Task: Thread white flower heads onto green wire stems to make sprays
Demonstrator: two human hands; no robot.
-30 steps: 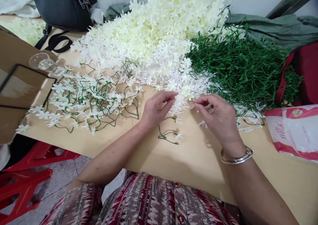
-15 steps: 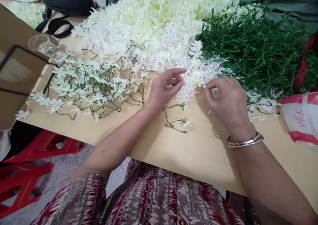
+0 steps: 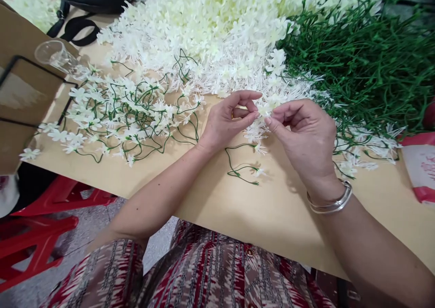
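Left hand [image 3: 228, 119] and right hand [image 3: 306, 133] narrowly pinch a pale flower [image 3: 264, 110], presumably light, soft, easily creased; best held centrally.

pinkish-red characters [image 3: 428, 163] on the white-and-red packet [image 3: 412, 162] off to my right, set against its pale middle, small and blurred, right at the edge of my view, nothing I can read
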